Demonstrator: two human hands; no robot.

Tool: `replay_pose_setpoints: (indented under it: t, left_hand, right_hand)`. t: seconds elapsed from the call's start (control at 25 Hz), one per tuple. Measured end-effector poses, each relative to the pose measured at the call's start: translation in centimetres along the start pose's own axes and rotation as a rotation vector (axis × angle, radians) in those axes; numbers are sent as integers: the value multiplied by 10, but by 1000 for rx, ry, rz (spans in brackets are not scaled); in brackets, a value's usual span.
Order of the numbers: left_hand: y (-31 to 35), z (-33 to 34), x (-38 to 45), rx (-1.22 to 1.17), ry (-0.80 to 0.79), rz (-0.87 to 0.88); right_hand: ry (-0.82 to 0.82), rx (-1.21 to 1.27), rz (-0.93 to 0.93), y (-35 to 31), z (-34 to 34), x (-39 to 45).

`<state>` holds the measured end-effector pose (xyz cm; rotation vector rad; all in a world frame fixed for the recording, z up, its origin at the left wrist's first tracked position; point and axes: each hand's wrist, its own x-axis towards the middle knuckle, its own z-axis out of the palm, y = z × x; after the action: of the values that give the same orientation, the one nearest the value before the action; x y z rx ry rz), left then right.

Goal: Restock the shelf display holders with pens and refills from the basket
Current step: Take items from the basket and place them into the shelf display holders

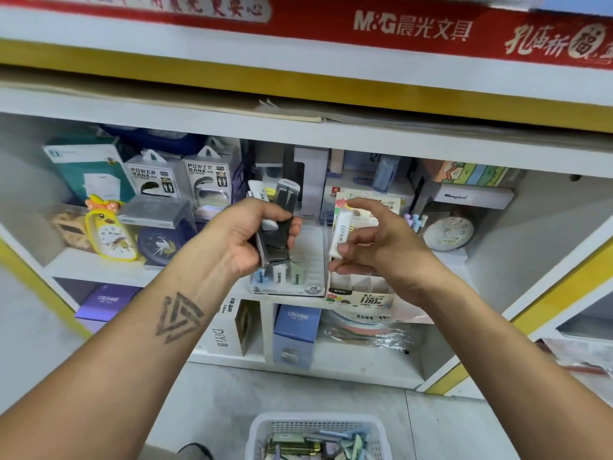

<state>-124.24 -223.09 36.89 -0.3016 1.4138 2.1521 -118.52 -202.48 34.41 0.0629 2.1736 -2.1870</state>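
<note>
Basket (262, 429) sat below, left hand (247, 242) clenched around stacked packs (282, 207), right hand (381, 247) pinched white refill (341, 234) above holder (361, 293); could've dropped stack from overfull grip.

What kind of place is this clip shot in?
Most likely a stationery shop: a red M&G stationery banner over the shelving, boxed power banks on display, and a white basket of refill packs on the floor.

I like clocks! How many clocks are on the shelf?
3: a yellow duck clock at left, a dark blue clock beside it, and a pale round clock at right. Others may be hidden.
</note>
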Motion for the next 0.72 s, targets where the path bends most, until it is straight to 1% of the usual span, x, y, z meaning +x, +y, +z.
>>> replay_pose_setpoints:
  t: [0.04, 0.12, 0.28, 0.44, 0.52, 0.6, 0.64, 0.72]
  left_hand:
    - [0, -2, -1, -1, 6, 1]
    - [2, -7, -4, -11, 23, 3]
    - [5, -18, -8, -42, 21, 5]
    - [9, -28, -12, -38, 28, 27]
    - [10, -33, -15, -46, 26, 25]
    - [11, -37, -16, -35, 21, 29]
    - [11, -40, -16, -29, 21, 31]
    - [12, -43, -16, -27, 24, 30]
  right_hand:
    - [-34, -11, -11, 0, 3, 0]
    - [-37, -62, -15, -1, 8, 2]
    - [44, -179, -8, -2, 19, 8]
    - [161, -275, -93, 1, 24, 19]
    - [133, -174, -51, 1, 27, 23]
    - [54, -55, 13, -1, 32, 25]
    - [30, -59, 22, 1, 34, 27]
    - [38, -198, -10, 4, 37, 32]
